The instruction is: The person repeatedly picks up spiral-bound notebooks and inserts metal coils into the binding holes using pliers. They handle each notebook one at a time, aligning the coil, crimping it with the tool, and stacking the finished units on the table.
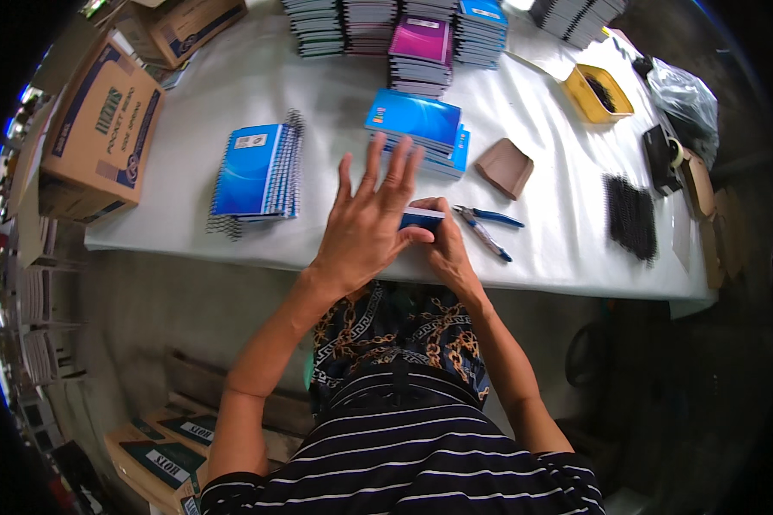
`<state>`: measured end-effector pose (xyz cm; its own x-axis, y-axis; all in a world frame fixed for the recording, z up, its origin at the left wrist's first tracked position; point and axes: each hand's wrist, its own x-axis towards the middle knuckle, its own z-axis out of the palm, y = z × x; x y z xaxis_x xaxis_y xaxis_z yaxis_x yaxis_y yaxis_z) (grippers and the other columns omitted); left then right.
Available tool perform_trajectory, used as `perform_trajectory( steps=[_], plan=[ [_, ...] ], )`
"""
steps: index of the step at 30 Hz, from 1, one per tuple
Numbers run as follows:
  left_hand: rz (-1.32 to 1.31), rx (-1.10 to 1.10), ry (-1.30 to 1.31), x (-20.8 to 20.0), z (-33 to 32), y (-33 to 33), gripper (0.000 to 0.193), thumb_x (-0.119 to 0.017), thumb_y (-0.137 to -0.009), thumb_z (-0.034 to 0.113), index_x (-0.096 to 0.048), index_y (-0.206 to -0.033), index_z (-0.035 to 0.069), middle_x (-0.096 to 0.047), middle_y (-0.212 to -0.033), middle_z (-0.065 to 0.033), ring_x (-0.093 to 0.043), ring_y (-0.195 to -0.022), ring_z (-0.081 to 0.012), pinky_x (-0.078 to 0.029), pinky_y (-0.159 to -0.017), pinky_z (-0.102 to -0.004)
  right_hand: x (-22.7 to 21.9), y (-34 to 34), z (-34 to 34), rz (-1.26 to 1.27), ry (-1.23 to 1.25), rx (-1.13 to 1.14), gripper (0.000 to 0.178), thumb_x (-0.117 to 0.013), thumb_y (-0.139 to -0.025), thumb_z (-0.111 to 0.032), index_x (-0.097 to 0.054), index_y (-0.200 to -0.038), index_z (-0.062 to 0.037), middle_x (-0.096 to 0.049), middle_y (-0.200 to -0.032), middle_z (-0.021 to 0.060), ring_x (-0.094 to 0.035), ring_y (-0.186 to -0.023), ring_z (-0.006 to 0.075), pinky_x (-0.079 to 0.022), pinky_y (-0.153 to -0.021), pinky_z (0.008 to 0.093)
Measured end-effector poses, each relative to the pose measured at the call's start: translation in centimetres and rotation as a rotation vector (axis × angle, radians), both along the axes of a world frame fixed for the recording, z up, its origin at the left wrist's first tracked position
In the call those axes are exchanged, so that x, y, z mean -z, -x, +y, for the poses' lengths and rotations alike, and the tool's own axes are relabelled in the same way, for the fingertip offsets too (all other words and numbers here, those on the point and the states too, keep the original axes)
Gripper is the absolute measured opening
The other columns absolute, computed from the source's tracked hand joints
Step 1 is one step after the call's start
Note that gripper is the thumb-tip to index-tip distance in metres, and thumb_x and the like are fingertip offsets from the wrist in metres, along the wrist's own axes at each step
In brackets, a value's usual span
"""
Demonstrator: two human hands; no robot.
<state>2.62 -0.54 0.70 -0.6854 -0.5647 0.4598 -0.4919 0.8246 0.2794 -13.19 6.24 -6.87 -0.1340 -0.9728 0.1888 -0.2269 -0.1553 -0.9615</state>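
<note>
My right hand (448, 245) is closed around a small blue notebook (421, 221) at the table's front edge; part of it is hidden behind my hands. My left hand (361, 223) is beside it with fingers stretched and spread, its thumb lying against the notebook's near side. Just beyond my left fingertips lies a stack of blue-covered notebooks (414, 118) with no coils showing. Blue-handled pliers (487, 225) lie open to the right of my right hand. To the left sits a pile of spiral-bound blue notebooks (251, 170).
Stacks of spiral notebooks (421, 51) stand at the back. Rightward are a brown tray-like piece (505, 167), a yellow tub (581, 96) of dark pieces, a heap of black coils (631, 219), a tape dispenser (664, 159) and a plastic bag (687, 99). A cardboard carton (103, 129) stands left.
</note>
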Motion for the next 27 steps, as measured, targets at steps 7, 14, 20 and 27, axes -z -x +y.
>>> perform_trajectory(
  steps=[7, 14, 20, 27],
  plan=[
    [-0.246, 0.068, 0.068, 1.9, -0.2, 1.2, 0.061, -0.066, -0.087, 0.027, -0.046, -0.144, 0.017, -0.052, -0.142, -0.0020, -0.049, -0.130, -0.0322, -0.039, -0.105, -0.0508, -2.1, 19.4, -0.2, 0.516, 0.293, 0.466, 0.033, -0.074, -0.076, 0.004, -0.061, -0.105, -0.0039, -0.064, -0.103, 0.0100, -0.062, -0.096, 0.0242, -0.048, -0.087, 0.0382],
    [-0.206, 0.089, 0.087, 2.0, -0.1, 1.7, 0.059, -0.066, -0.087, 0.024, -0.048, -0.142, 0.015, -0.056, -0.137, -0.0039, -0.053, -0.125, -0.0323, -0.041, -0.102, -0.0509, -0.6, 34.4, 3.6, 1.574, -0.347, 1.021, 0.021, -0.070, -0.084, -0.025, -0.069, -0.092, -0.0055, -0.064, -0.098, 0.0141, -0.062, -0.096, 0.0297, -0.046, -0.078, 0.0455],
    [-0.234, 0.053, 0.050, 1.4, 0.1, 1.4, 0.061, -0.065, -0.087, 0.030, -0.046, -0.143, 0.018, -0.058, -0.136, -0.0041, -0.055, -0.124, -0.0319, -0.041, -0.103, -0.0496, -1.4, 34.2, 3.1, 1.337, -0.279, 0.889, 0.013, -0.061, -0.089, -0.013, -0.064, -0.090, -0.0013, -0.064, -0.093, 0.0179, -0.064, -0.089, 0.0323, -0.050, -0.075, 0.0447],
    [-0.251, 0.039, 0.026, 1.3, 0.0, 1.7, 0.060, -0.063, -0.087, 0.036, -0.047, -0.143, 0.022, -0.058, -0.135, -0.0020, -0.053, -0.125, -0.0327, -0.038, -0.106, -0.0535, -5.4, 31.4, 2.4, 1.331, -0.079, 0.754, 0.012, -0.060, -0.088, -0.002, -0.065, -0.099, -0.0005, -0.066, -0.091, 0.0169, -0.063, -0.086, 0.0326, -0.051, -0.077, 0.0411]
  ],
)
